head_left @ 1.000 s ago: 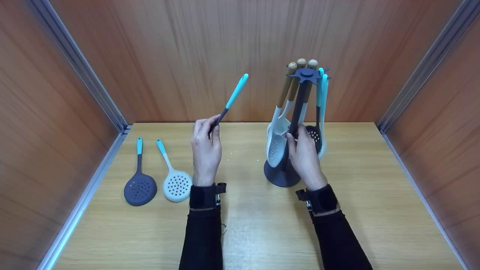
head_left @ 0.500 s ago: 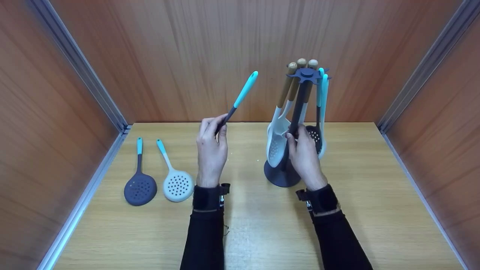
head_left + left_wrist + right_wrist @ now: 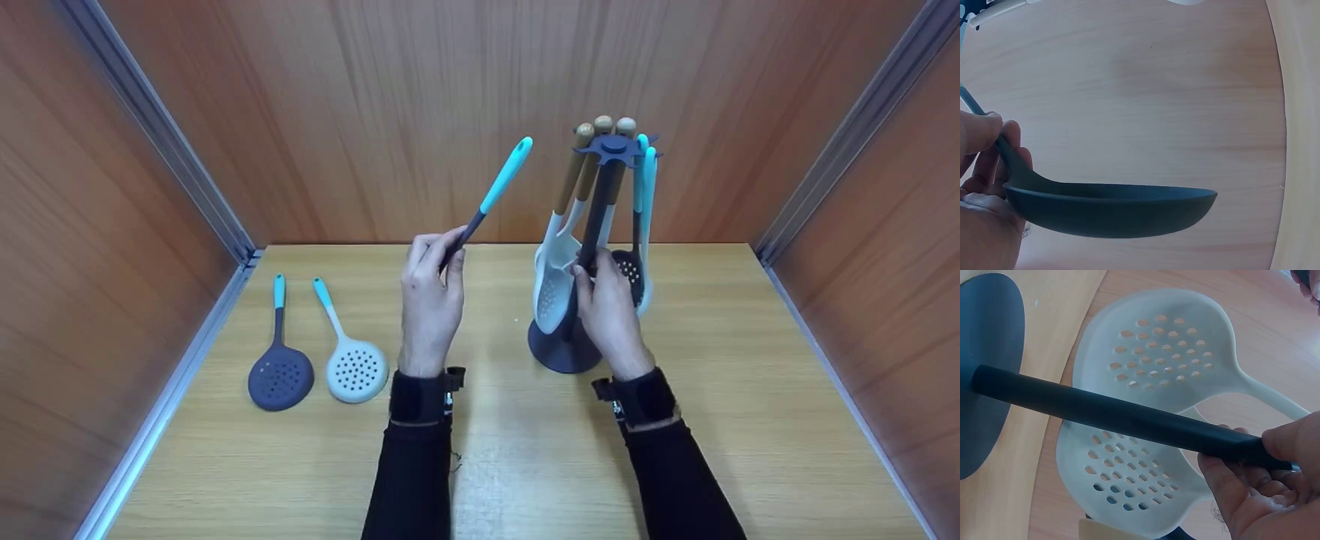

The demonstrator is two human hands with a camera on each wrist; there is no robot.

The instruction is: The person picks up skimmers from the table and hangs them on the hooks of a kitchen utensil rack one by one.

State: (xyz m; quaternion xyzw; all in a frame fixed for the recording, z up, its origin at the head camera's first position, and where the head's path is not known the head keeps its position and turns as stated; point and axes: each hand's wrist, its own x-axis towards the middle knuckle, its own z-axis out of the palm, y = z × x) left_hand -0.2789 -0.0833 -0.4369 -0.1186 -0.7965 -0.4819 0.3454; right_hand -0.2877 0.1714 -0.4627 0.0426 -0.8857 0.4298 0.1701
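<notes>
My left hand (image 3: 433,307) pinches the dark neck of a big shallow-bowled spoon (image 3: 1112,214), held in the air left of the stand. Its turquoise handle (image 3: 506,176) slants up to the right. The left wrist view shows the bowl side-on, so whether it has holes cannot be seen. My right hand (image 3: 611,315) grips the pole of a dark utensil stand (image 3: 562,354), fingers and thumb around it. Hanging there are white utensils with wooden handles, two of them white skimmers (image 3: 1168,354) with holes, plus turquoise-handled ones, including a dark skimmer (image 3: 628,271).
On the table's left lie a dark skimmer (image 3: 281,380) and a white skimmer (image 3: 357,373), both with turquoise handles pointing away. Wooden panels (image 3: 420,112) framed with metal rails (image 3: 172,150) enclose the table (image 3: 495,480) at the back and both sides.
My left hand has shifted to the right with the spoon, bringing its handle closer to the stand. The right hand and the stand have stayed put.
</notes>
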